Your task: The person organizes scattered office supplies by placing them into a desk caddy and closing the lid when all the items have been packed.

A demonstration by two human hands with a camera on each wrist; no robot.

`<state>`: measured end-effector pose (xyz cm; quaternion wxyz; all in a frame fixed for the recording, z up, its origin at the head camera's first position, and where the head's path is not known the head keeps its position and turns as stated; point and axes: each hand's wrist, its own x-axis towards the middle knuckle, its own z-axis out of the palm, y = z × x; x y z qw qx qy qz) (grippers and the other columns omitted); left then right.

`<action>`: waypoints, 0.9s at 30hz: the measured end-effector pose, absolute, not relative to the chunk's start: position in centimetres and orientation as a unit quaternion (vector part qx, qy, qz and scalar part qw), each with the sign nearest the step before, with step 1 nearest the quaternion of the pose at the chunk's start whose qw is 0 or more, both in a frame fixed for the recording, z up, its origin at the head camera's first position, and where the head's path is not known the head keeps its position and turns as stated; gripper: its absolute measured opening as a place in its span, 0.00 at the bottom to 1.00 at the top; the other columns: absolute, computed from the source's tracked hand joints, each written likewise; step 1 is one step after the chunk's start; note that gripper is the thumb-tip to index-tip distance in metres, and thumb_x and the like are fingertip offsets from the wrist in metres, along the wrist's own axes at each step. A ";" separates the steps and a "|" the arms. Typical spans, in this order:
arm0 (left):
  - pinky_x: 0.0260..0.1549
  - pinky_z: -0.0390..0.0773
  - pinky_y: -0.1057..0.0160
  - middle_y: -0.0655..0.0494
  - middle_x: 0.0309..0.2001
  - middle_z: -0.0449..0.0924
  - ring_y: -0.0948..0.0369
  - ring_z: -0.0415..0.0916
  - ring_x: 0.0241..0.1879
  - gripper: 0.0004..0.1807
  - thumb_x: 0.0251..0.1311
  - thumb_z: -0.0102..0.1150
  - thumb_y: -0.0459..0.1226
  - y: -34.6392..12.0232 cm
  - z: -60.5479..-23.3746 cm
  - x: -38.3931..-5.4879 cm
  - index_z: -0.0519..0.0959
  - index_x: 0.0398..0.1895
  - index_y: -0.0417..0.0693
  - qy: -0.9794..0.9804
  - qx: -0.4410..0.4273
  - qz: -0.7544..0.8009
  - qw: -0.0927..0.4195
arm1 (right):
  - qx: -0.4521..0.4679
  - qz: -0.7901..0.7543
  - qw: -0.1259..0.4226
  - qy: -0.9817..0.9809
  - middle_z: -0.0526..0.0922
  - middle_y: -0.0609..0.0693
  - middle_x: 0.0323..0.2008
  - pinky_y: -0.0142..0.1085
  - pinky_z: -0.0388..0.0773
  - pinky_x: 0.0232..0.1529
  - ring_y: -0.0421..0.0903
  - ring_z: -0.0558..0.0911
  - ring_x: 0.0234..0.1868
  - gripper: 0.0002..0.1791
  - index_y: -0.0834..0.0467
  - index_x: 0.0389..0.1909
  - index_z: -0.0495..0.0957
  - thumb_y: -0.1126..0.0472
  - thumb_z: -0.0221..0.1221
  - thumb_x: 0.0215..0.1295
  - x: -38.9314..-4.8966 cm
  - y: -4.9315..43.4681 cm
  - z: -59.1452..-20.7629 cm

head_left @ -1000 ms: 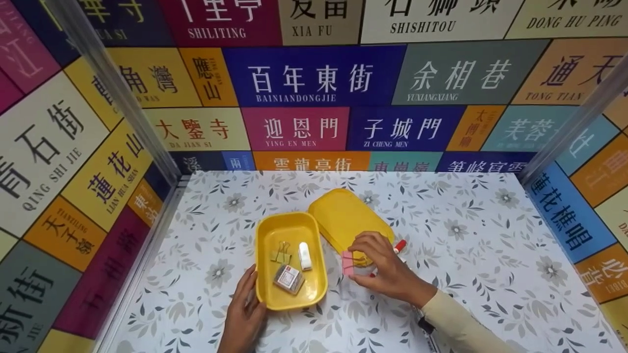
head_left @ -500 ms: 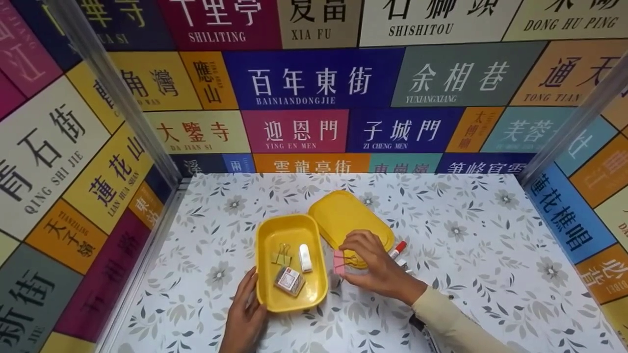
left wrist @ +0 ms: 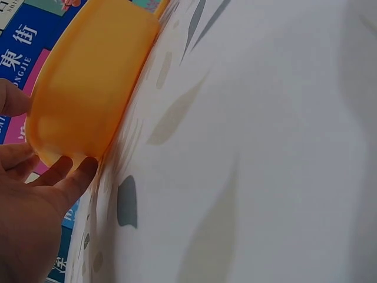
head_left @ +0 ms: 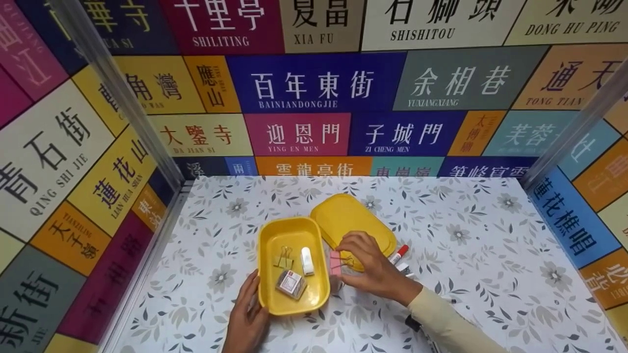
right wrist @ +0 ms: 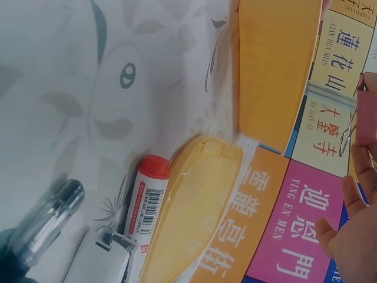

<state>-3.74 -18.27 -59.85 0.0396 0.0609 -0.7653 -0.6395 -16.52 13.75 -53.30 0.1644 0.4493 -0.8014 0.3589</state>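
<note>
Two hands are at work over a worktop [head_left: 471, 289] printed with grey leaves and flowers. The left hand [head_left: 246, 316] reaches up from the lower edge, left of centre; its fingers are bent about the near left corner of a yellow tray [head_left: 294, 307], holding it. The right forearm, in a pale cream sleeve [head_left: 454, 321], enters from the lower right. The right hand [head_left: 370, 269] pinches a pink binder clip [head_left: 335, 264] between thumb and fingers, its wire handles turned toward the palm. The clip is held just beside the tray's right wall, near centre. The tray is smooth, with rounded corners. Inside it lie an olive-yellow binder clip [head_left: 283, 259], a slim white item [head_left: 306, 261] and a grey block [head_left: 291, 284] with a printed label. A matching yellow lid [head_left: 351, 220] lies behind the right hand. A red-capped marker [right wrist: 147, 203] is beside the lid.
</note>
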 end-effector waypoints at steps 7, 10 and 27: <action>0.67 0.66 0.67 0.69 0.78 0.52 0.57 0.42 0.79 0.39 0.63 0.61 0.30 -18.2 -59.8 -3.7 0.62 0.77 0.52 -0.769 0.074 -0.634 0.037 | 0.441 0.360 0.150 -0.808 0.77 0.45 0.56 0.48 0.66 0.67 0.49 0.70 0.62 0.29 0.55 0.54 0.79 0.54 0.75 0.51 -16.6 13.3 -53.4; 0.67 0.66 0.68 0.70 0.78 0.52 0.58 0.43 0.79 0.39 0.62 0.61 0.28 -18.1 -59.6 -3.8 0.62 0.77 0.52 -0.770 0.078 -0.632 0.036 | 0.440 0.360 0.144 -0.810 0.77 0.45 0.57 0.48 0.66 0.67 0.49 0.70 0.63 0.29 0.54 0.55 0.79 0.53 0.75 0.52 -16.7 13.1 -53.3; 0.67 0.68 0.62 0.65 0.78 0.52 0.58 0.47 0.77 0.38 0.66 0.61 0.31 -18.6 -59.8 -3.6 0.61 0.78 0.49 -0.765 0.029 -0.641 0.048 | 0.451 0.358 0.151 -0.803 0.79 0.49 0.55 0.47 0.66 0.67 0.49 0.70 0.62 0.28 0.55 0.53 0.79 0.55 0.75 0.51 -17.1 11.6 -53.4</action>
